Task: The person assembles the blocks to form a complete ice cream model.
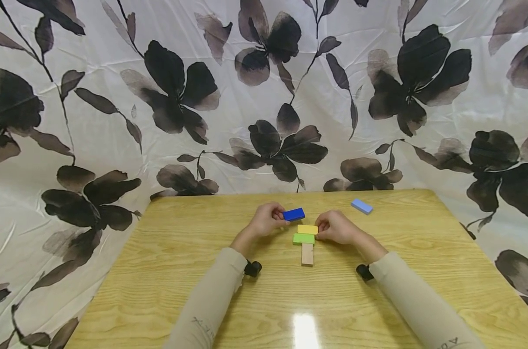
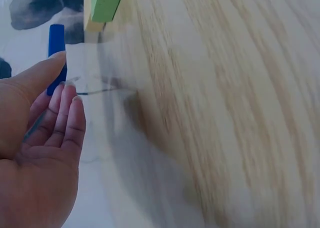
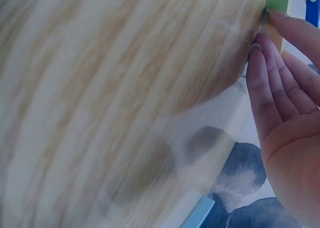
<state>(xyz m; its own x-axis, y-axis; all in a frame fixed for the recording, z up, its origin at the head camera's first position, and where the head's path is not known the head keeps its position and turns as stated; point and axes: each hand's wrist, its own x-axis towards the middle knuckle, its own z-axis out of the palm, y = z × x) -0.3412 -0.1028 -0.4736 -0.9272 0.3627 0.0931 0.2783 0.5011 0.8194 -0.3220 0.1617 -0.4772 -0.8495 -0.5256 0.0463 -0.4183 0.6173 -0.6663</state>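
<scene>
Between thumb and fingers, my left hand (image 1: 266, 219) pinches a dark blue block (image 1: 294, 214) by its left end. In the left wrist view that blue block (image 2: 57, 57) appears raised off the table. A yellow block (image 1: 308, 229) lies just beyond a green block (image 1: 304, 238), nearly parallel to it. The near side of the green block meets a plain wooden block (image 1: 307, 255) that points toward me. My right hand (image 1: 337, 227) grips the yellow block's right end, with thumb and fingertips on it; the right wrist view shows part of this yellow block (image 3: 275, 36) behind the fingers.
A light blue block (image 1: 361, 206) lies at the back right of the wooden table (image 1: 168, 291). Behind the table's far edge hangs a white cloth (image 1: 333, 121) with dark flowers. Black wrist cameras sit under both sleeves.
</scene>
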